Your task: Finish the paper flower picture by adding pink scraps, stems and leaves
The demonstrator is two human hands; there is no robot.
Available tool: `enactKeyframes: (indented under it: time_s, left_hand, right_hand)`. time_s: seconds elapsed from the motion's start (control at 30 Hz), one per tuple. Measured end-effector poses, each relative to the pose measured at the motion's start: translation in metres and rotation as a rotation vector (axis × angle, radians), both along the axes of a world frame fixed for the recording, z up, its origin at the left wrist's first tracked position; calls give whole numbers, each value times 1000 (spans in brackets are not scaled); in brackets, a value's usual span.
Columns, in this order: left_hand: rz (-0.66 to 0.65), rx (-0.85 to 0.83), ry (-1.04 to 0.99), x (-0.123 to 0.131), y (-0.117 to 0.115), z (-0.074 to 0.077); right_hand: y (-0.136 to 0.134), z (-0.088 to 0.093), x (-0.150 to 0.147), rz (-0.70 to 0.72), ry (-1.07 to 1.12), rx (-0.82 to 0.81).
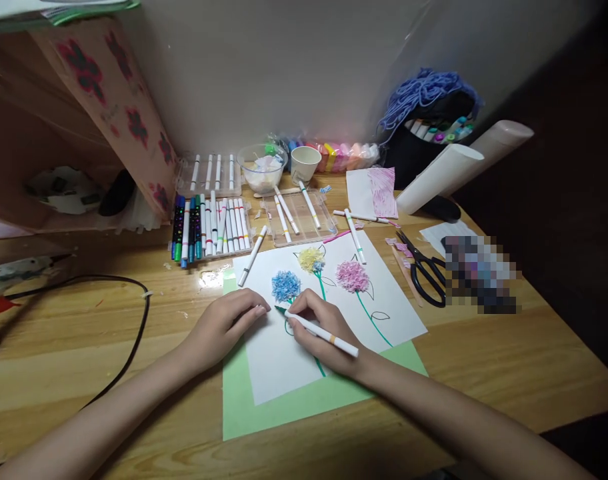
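Observation:
My right hand (pixel 324 328) is closed on a white marker (pixel 337 340) whose dark green tip is just below the blue flower (pixel 285 285). My left hand (pixel 229 321) rests at the left edge of the white paper (pixel 274 373), fingers together and bent; whether anything lies under them is hidden. On the paper are also a yellow flower (pixel 311 261) and a pink flower (pixel 353 276), with green stems and outlined leaves. Green paper (pixel 241 417) lies beneath the white sheet.
Marker trays (pixel 299 237) stand behind the paper, with a bowl (pixel 262 179) and a paper cup (pixel 305 160). Black-handled scissors (pixel 427 277) lie to the right. A loose marker (pixel 253 257) is near my left hand. At the left runs a black cable (pixel 143 327).

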State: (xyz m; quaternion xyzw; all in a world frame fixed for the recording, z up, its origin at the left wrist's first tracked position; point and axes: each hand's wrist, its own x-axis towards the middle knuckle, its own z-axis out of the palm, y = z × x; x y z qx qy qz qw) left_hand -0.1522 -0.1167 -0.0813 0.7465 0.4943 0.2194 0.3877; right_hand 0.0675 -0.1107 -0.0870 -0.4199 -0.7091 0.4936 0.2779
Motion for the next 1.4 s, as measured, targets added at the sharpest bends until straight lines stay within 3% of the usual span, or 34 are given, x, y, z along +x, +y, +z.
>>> enactKeyframes:
  time_s: [0.37, 0.7, 1.07, 1.4]
  left_hand:
    - [1, 13, 0, -1, 1, 0]
    - [-6, 19, 35, 0, 2, -1]
    - [-18, 51, 61, -1, 3, -1]
    - [9, 44, 47, 0, 3, -3]
  right_hand:
    - [1, -4, -2, -4, -90, 120]
    - [2, 3, -8, -4, -117, 260]
    - [2, -2, -8, 20, -112, 350]
    - [3, -13, -10, 28, -125, 535]
